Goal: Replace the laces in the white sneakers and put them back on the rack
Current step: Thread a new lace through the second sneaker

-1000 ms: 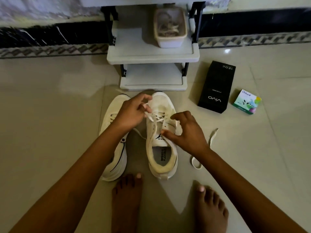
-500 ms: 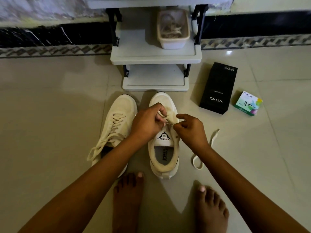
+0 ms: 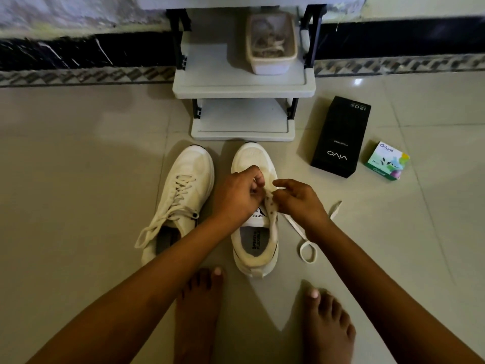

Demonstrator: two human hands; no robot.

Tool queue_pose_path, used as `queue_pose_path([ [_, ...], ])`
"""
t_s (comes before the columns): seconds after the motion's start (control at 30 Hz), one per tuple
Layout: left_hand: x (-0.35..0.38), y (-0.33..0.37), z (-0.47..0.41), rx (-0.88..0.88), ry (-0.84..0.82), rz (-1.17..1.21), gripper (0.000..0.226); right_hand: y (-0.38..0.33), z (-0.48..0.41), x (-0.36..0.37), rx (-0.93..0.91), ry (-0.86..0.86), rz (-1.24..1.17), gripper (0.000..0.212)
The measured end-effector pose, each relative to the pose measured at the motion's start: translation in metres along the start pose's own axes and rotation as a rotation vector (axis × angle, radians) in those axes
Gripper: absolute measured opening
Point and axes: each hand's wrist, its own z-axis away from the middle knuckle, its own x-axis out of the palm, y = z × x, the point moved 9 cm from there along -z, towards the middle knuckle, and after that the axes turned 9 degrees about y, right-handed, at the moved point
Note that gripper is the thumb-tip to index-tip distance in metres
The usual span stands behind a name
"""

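Right sneaker (image 3: pixel 256 248) stands on the floor (image 3: pixel 78 179) just near of the rack (image 3: pixel 244 88), beside the laced left sneaker (image 3: pixel 189 164). Within the last second both hands drew together over it: the left hand (image 3: pixel 236 195) pinches its lace (image 3: pixel 268 189), and the right hand (image 3: pixel 296 203) pinches the eyelet flap (image 3: pixel 270 208). The near eyelets are bare, so lacing looks unfinished.

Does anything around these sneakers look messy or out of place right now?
A lace lies looped on the floor right of the sneaker in hand; the other sneaker has untied, trailing lace ends. A black box and small green box sit on the floor by the rack.
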Motion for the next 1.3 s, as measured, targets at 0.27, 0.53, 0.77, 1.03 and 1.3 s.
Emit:
queue_pose_path([
  [0.27,0.000,-0.009,-0.001,-0.064,-0.092,0.150,0.017,-0.017,-0.001,0.006,-0.271,0.038,0.197,0.005],
  [0.53,-0.002,-0.032,-0.001,-0.179,-0.409,-0.043,0.074,-0.040,0.000,-0.006,-0.300,0.057,0.147,0.011],
  [0.77,0.003,-0.030,0.001,-0.188,-0.567,-0.079,0.082,-0.086,0.003,-0.030,-0.193,-0.002,-0.279,0.013],
  [1.03,0.005,-0.034,0.008,-0.222,-0.615,-0.013,0.094,-0.037,0.002,0.017,-0.401,-0.104,0.776,0.029],
  [1.3,0.006,-0.034,0.008,-0.205,-0.601,0.006,0.092,-0.064,0.010,0.005,-0.202,-0.258,0.140,0.018],
])
